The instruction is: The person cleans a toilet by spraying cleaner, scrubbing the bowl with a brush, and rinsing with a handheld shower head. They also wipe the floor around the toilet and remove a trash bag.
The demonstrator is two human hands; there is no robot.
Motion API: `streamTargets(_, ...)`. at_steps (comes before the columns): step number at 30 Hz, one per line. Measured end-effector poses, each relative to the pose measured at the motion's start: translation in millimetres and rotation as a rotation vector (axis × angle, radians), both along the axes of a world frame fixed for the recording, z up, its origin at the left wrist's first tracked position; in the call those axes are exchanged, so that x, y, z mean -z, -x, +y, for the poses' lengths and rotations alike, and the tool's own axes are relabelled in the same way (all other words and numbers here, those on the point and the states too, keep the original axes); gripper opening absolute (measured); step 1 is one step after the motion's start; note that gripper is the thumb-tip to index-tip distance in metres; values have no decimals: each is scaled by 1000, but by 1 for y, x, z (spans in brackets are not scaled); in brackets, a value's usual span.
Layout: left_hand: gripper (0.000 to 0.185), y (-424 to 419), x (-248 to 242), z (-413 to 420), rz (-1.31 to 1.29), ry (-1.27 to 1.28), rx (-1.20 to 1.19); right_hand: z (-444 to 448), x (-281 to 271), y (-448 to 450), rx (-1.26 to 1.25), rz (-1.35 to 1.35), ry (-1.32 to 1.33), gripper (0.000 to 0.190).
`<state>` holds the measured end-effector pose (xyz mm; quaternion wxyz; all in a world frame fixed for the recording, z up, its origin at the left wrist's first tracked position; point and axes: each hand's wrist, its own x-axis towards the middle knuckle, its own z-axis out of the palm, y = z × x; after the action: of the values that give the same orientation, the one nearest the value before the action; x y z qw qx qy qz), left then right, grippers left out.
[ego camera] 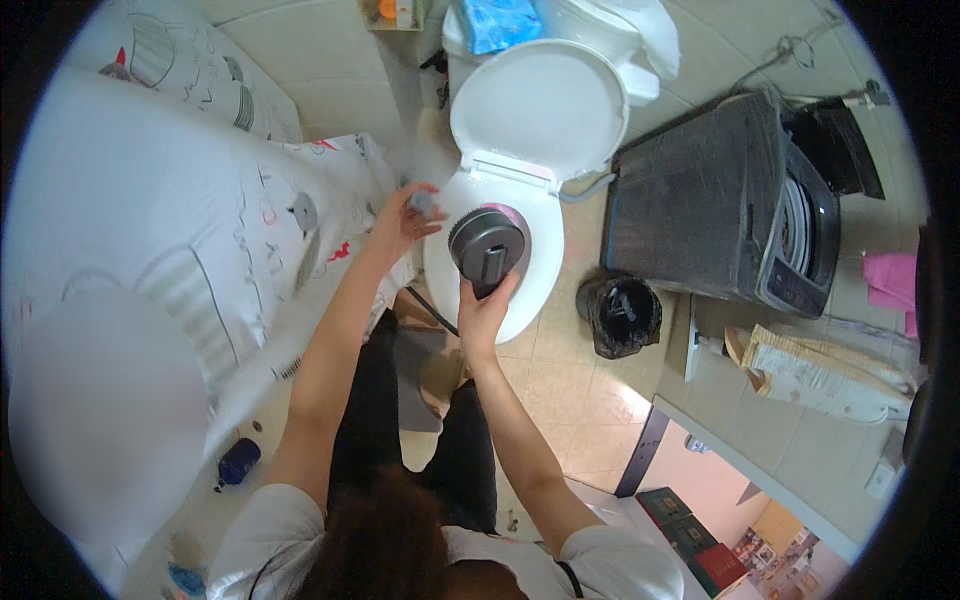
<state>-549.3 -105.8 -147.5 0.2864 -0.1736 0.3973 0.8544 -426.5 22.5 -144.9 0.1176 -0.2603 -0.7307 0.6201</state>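
Observation:
A dark grey hair dryer-like appliance with a round, toothed-rim head (487,241) is in my right hand (486,315), over the bowl of the white toilet (551,281). My fingers wrap its handle, and a black cord (431,309) shows near the toilet's left edge. To its left, my left hand (411,217) holds a small light grey object (421,201) between the fingers, too blurred to name. Behind, the toilet lid (540,105) stands raised. Pink colour shows inside the bowl, which the appliance partly hides.
A shower curtain (225,202) hangs at the left. Right of the toilet stand a dark washing machine (690,202) and a black-lined bin (622,315). A blue package (501,24) lies on the tank. Behind me at the left is a dark blue bottle (240,460).

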Motion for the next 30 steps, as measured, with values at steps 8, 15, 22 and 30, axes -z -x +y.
streamTargets(8,26,115,55,-47,645,1001,360,-83,-8,102,77,3,63,56)
streamTargets(15,35,190,98,-49,895,976,57,-98,31,155,214,22,44,47)
streamTargets(22,56,260,150,-13,508,897,40,-77,72,136,289,-68,-4,51)
streamTargets(30,34,336,232,29,685,1062,-54,-33,55,130,354,-46,11,47)
